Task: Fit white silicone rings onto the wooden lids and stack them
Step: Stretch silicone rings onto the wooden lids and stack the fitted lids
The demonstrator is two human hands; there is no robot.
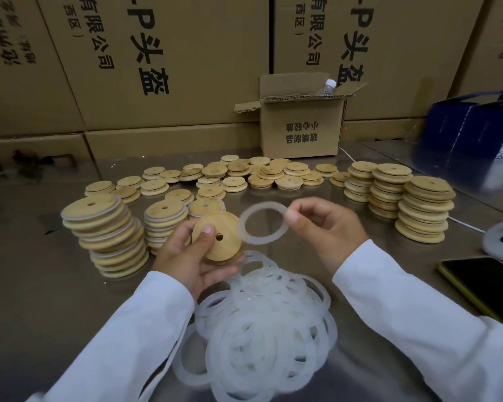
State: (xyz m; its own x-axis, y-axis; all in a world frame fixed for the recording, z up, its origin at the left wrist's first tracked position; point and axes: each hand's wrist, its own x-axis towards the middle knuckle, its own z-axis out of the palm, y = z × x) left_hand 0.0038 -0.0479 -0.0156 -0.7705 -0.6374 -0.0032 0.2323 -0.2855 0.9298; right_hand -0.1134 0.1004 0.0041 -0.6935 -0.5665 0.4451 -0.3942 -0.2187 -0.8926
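The left hand holds a wooden lid by its rim, up off the table. The right hand pinches a white ring just beside the lid. The ring looks soft, light and stretchy, so hold its edge. The lid looks hard. The boxes behind say "有限公司".

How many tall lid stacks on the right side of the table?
3, in a row at the right of the table: far stack, middle stack, near stack. Loose low piles to their left not counted.
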